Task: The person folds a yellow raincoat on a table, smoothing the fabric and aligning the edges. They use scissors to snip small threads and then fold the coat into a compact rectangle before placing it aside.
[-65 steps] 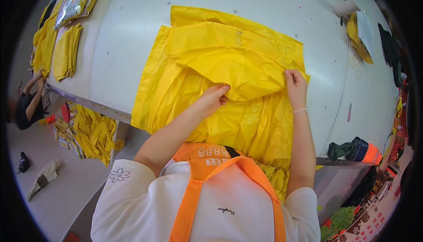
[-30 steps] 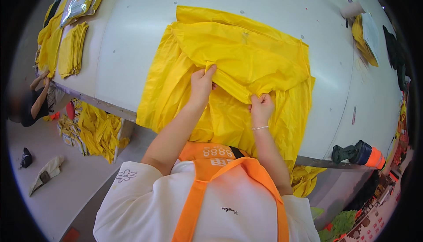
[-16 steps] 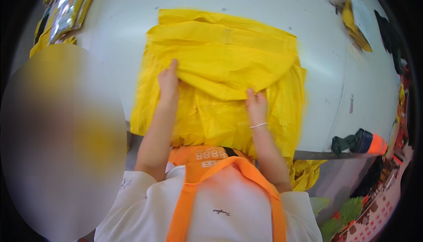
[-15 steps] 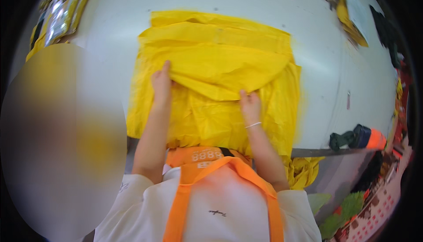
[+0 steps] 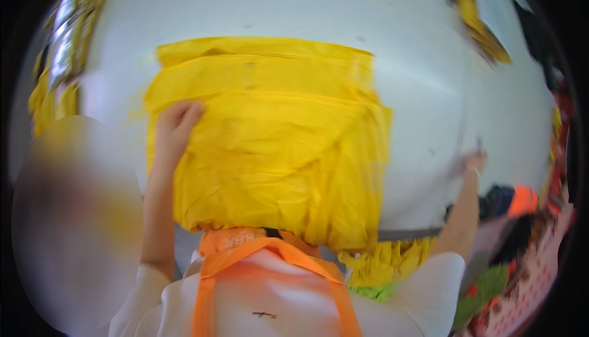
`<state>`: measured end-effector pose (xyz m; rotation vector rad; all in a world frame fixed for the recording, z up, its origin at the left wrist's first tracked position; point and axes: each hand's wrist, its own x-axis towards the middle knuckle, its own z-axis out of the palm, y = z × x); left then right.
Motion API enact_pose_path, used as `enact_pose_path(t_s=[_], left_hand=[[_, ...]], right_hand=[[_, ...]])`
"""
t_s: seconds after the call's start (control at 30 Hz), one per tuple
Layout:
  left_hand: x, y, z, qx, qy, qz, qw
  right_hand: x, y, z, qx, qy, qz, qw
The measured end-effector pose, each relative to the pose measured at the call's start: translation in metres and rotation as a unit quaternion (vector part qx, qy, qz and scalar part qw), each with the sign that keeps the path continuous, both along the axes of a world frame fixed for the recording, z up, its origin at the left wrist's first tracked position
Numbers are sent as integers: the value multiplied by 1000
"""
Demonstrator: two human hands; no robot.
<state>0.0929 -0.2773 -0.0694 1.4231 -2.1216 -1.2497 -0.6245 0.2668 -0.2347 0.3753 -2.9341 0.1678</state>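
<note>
Left hand: your left hand (image 5: pixel 175 129) lies flat with fingers spread on the left edge of the folded yellow garment (image 5: pixel 270 147), pressing it, not gripping.
Right hand: your right hand (image 5: pixel 472 164) has let go of the cloth since half a second ago and now sits out at the right rim of the white bench (image 5: pixel 442 110); it is blurred, so you cannot tell whether it is spread or curled.
Garment: it is folded into a neater block than before, lying mid-bench with its lower edge hanging over the near side.
Meaning: the fold looks set, and only one hand steadies it.
Surroundings: more yellow pieces (image 5: pixel 475 21) lie far right.
</note>
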Motion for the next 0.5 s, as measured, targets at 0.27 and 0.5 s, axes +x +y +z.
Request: enact_pose_path(t_s=[0.27,0.5], left_hand=[[-75,-44,-37,-183,-40,-121,975],[-87,-62,-49,-35,-92,-134,986]], right_hand=[[23,-104,23,41,25,85,995],[292,-377,125,-337,-352,306,818]])
